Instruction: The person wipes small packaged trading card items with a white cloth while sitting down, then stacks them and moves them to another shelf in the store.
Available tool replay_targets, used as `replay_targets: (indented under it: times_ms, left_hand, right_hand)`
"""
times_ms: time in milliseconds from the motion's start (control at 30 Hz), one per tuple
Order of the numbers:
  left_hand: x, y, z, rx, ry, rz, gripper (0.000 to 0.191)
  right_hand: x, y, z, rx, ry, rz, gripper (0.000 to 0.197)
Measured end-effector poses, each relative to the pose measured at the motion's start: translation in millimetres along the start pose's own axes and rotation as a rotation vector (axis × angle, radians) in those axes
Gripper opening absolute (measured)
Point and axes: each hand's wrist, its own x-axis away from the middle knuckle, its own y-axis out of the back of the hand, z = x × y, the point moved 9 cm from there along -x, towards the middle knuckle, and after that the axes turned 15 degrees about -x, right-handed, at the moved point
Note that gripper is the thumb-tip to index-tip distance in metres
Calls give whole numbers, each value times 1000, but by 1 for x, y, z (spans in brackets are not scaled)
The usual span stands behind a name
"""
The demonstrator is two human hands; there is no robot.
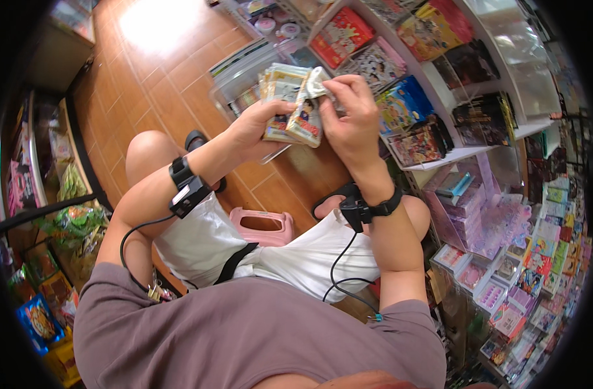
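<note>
A stack of printed card packs (pixel 283 90) rests in my left hand (pixel 255 124), with the thumb pressed across its top. One pack (pixel 306 119) lies at a slant over the right side of the stack. My right hand (pixel 350 112) pinches the crumpled silvery end (pixel 318 82) of that pack between thumb and fingers. Whether this end is torn cannot be made out. Beneath and beyond my hands is a clear plastic bin (pixel 228 87) on the floor, partly hidden by the packs; rows of thin items stand inside it.
To the right rises a white shelf (pixel 481 141) with boxes and packs. Lower right, many small boxes (pixel 508 311) fill a display. A pink plastic stool (pixel 262 227) sits between my legs. Racks of packaged goods (pixel 41 321) line the left. Black cables (pixel 342 265) hang from my wrist devices.
</note>
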Motion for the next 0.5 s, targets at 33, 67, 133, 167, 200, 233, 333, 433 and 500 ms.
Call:
replay_targets:
  times_ms: [33,67,133,167,200,233,333,433,500]
  left_hand:
    - [-1,3,3,16,14,5,38]
    - [1,9,5,23,31,-28,37]
    - [7,-2,-2,61,19,36,38]
    - [8,-7,-5,104,5,67,39]
    - [9,-7,-4,105,7,91,39]
    - [11,-6,-5,122,1,98,40]
    - [11,-9,-5,128,-1,116,42]
    - [9,-7,-4,101,11,122,43]
    - [10,-9,-3,40,30,116,43]
  right_hand:
    - [-1,-1,2,10,29,20,22]
    - [0,-4,8,23,59,34,24]
    - [2,-12,16,-13,122,73,21]
    - [2,-14,18,-49,151,92,18]
    - [3,-17,23,-66,155,111,18]
    - [3,-18,29,-88,160,126,17]
    - [4,-12,36,-98,232,115,21]
    - [3,-7,43,-93,290,107,24]
    - [1,0,40,-32,256,18,23]
